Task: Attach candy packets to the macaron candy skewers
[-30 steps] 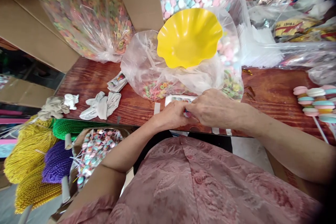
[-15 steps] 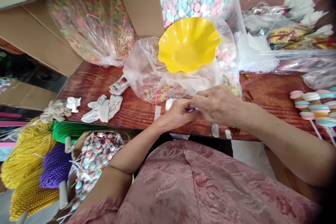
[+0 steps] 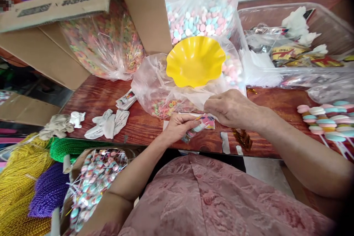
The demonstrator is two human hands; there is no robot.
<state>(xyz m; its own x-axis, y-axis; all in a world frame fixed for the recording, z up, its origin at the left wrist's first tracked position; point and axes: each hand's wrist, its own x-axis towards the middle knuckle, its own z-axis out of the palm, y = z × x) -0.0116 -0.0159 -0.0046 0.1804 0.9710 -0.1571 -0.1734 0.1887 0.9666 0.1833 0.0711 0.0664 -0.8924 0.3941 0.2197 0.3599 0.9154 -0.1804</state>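
Note:
My left hand [image 3: 179, 127], thumb and fingers pinched together, holds a small clear-wrapped candy packet [image 3: 190, 133] above the table edge. A colourful pink, blue and yellow label [image 3: 208, 120] shows just beyond it, beside the fingertips. My right hand [image 3: 231, 108] is closed right next to the label, its knuckles up; what lies between its fingers is hidden. Beyond both hands, a yellow wavy-rimmed bowl [image 3: 195, 62] sits on clear plastic bags. One bag [image 3: 166, 105] holds small ring candies. Gold twist ties [image 3: 242, 139] lie below my right wrist.
Candy skewers [image 3: 323, 120] lie at right, before a clear plastic bin [image 3: 293, 67] of wrappers. At left are a cardboard box [image 3: 149, 14] with bagged ring candy, gloves [image 3: 107, 123], a paper-slip stack [image 3: 126, 99] and a box of wrapped skewers [image 3: 96, 173]. Beaded strands [image 3: 47, 191] hang beside.
My hands have moved slightly apart, and the packet and label, mostly covered before, now show. The view has tilted up, bringing the wall and more of the box into sight.

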